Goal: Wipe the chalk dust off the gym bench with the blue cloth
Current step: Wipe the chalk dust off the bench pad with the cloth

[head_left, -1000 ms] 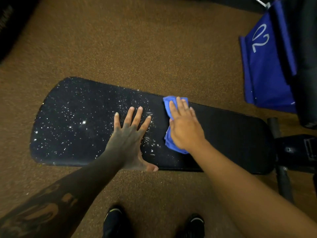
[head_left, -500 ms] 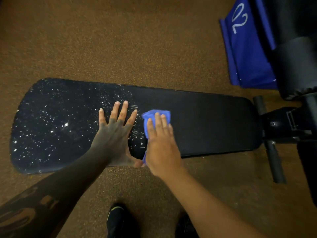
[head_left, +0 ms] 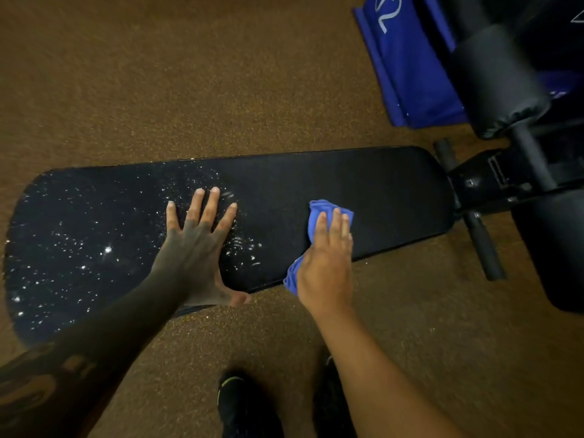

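Blue cloth is pressed flat under the right hand; chalk dust at frame left could be smeared by the splayed, empty left hand.

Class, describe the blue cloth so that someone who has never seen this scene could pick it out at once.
Start at the long black bench pad lying across the brown floor. Its left part is speckled with white chalk; its right part is clean. On the clean part the right hand presses a crumpled blue cloth, far smaller than the blue numbered panel beyond the bench.
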The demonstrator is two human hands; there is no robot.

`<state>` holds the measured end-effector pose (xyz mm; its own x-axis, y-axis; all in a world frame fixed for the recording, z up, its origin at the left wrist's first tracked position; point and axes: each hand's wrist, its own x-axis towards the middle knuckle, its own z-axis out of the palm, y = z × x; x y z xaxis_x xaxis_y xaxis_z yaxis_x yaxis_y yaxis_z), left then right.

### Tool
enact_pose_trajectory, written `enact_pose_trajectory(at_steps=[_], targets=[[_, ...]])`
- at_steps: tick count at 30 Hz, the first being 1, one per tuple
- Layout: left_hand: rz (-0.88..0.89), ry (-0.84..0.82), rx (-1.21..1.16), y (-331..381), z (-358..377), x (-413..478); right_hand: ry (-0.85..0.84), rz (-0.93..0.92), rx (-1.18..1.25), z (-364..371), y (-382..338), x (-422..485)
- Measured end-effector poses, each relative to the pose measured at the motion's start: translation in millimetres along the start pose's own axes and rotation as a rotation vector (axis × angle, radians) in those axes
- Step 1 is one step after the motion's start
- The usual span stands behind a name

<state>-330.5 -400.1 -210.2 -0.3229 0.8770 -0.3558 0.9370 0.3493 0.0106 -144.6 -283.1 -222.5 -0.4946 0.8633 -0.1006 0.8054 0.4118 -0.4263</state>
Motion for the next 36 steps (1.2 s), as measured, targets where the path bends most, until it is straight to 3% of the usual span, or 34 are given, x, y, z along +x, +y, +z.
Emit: enact_pose_trajectory(at_steps=[1,4,6,10,15,20,25,31,36], targets=[[-0.001,0.002,0.006,0,0,0,-0.003,-0.008,0.008,3,-8,-4],[-0.001,0.013,0.014,0,2,-1,-0.146,-0.322,-0.059,11,-26,-26],[0.001,0.013,0.005,-1,2,-1,-0.180,-0.404,-0.078,5,-16,-16],[-0.009,0.016,-0.006,0,1,-1,-0.084,-0.102,-0.049,1,-17,13],[-0.062,0.010,-0.015,0,4,-5,-0.283,-0.584,-0.228,1,-29,-1],[-0.141,0.018,-0.060,1,4,-13,-0.173,-0.292,-0.181,3,-35,31],[-0.133,0.001,-0.087,-5,7,-18,-0.322,-0.599,-0.286,4,-42,14],[-0.178,-0.010,-0.083,-12,11,-28,-0.238,-0.451,-0.203,15,-60,32],[-0.177,0.001,-0.092,-15,13,-29,-0.307,-0.675,-0.228,18,-55,5]])
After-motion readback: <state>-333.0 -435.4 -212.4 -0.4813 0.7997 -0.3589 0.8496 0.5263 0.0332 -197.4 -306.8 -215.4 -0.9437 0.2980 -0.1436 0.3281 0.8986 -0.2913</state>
